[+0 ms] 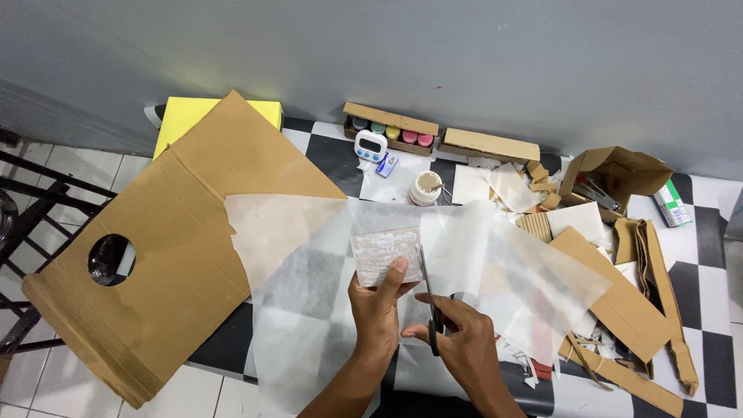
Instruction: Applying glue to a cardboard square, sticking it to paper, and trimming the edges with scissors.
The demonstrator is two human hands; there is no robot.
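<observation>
My left hand [377, 303] pinches the small white patterned card [385, 256] by its near edge, thumb on top, keeping it up off the translucent tracing paper [325, 294]. My right hand [458, 340] grips the scissors [428, 294], blades against the card's right edge. Large cardboard sheet [170, 255] lies left; cardboard offcuts [619, 310] lie right.

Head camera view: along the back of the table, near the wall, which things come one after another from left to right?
Yellow box → open box of paint jars, white timer in front of it → closed flat cardboard box → open cardboard box with tools → small green and white pack.
</observation>
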